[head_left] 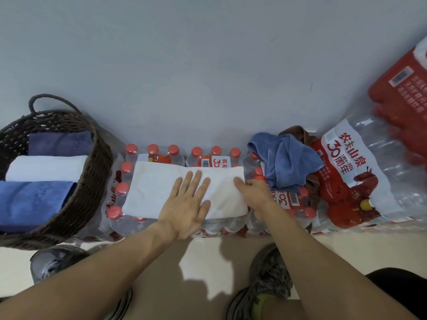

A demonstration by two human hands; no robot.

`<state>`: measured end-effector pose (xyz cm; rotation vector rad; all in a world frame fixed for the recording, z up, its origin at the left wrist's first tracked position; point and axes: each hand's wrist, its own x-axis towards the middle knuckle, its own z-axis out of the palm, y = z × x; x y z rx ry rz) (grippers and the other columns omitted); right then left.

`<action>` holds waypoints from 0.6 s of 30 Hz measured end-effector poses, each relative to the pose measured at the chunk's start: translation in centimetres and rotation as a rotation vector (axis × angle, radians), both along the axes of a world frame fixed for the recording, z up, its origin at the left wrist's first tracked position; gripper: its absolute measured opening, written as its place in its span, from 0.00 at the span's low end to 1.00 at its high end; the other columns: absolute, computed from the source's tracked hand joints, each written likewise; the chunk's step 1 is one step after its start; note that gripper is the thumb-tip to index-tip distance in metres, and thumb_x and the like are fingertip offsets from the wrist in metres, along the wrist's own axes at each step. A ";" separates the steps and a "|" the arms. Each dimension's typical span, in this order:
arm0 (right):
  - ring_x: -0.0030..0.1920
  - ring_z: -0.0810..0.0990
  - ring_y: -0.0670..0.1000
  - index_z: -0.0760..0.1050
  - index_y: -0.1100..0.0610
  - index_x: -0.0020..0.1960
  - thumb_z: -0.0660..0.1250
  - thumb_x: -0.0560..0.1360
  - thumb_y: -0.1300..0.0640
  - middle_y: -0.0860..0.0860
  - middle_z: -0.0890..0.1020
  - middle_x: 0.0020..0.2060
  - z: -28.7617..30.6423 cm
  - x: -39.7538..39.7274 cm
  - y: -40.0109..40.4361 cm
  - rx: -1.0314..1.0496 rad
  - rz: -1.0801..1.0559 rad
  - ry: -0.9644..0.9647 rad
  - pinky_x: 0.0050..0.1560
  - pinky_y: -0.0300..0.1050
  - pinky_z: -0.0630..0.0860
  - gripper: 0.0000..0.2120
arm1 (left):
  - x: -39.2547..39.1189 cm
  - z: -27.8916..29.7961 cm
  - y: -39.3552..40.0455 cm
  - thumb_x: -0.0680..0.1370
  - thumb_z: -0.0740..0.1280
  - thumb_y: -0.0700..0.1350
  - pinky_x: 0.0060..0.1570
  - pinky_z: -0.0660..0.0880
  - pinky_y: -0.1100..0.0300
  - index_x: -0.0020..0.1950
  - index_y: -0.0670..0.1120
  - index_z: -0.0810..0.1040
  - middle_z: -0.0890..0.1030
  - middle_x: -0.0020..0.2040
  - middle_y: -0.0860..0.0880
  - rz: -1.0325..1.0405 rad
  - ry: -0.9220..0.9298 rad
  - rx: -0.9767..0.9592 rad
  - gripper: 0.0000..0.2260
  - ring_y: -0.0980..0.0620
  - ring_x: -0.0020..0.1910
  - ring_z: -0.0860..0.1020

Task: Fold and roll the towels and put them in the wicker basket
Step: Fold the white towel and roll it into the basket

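Observation:
A white towel (157,188), folded into a long strip, lies flat on shrink-wrapped packs of water bottles (129,169). My left hand (188,204) presses flat on its middle with straight fingers. My right hand (254,190) pinches the towel's right end. A dark wicker basket (92,181) stands at the left and holds three rolled towels: a purple one (60,143), a white one (46,168) and a blue one (32,204). A crumpled blue towel (286,162) and a brown towel (300,132) lie heaped on the bottles to the right.
A grey wall (208,65) runs right behind the bottles. Taller stacked bottle packs with red labels (360,176) rise at the right. My shoes (270,282) stand on the pale floor below, close to the packs.

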<state>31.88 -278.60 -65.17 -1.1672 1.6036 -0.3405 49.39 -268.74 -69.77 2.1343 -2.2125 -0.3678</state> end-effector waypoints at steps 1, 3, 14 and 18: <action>0.51 0.80 0.56 0.77 0.59 0.56 0.65 0.79 0.46 0.53 0.81 0.52 0.0 0.1 0.1 -0.032 0.018 0.000 0.54 0.55 0.80 0.16 | 0.1 0.1 -0.1 0.79 0.33 0.60 0.77 0.38 0.49 0.80 0.52 0.42 0.40 0.80 0.49 0.005 0.033 -0.008 0.31 0.49 0.78 0.36; 0.48 0.79 0.52 0.75 0.57 0.55 0.66 0.78 0.46 0.50 0.80 0.50 -0.2 0.4 0.2 -0.113 0.062 0.029 0.45 0.47 0.78 0.14 | 0.3 0.5 -0.2 0.80 0.38 0.59 0.77 0.39 0.51 0.81 0.51 0.49 0.45 0.81 0.49 0.021 0.092 -0.034 0.29 0.50 0.79 0.40; 0.44 0.78 0.50 0.77 0.55 0.52 0.68 0.77 0.47 0.49 0.79 0.47 0.6 0.9 -0.7 0.038 0.107 0.147 0.51 0.47 0.78 0.12 | 3.5 0.6 0.1 0.80 0.42 0.57 0.77 0.38 0.46 0.80 0.48 0.55 0.51 0.81 0.47 0.195 0.024 -0.061 0.29 0.49 0.80 0.42; 0.54 0.82 0.60 0.75 0.61 0.62 0.71 0.76 0.52 0.56 0.82 0.56 1.3 0.2 -0.7 0.245 -0.028 -0.040 0.57 0.60 0.79 0.19 | 4.0 0.3 0.3 0.80 0.42 0.58 0.77 0.37 0.49 0.80 0.48 0.55 0.50 0.81 0.48 0.183 0.065 -0.079 0.30 0.51 0.79 0.41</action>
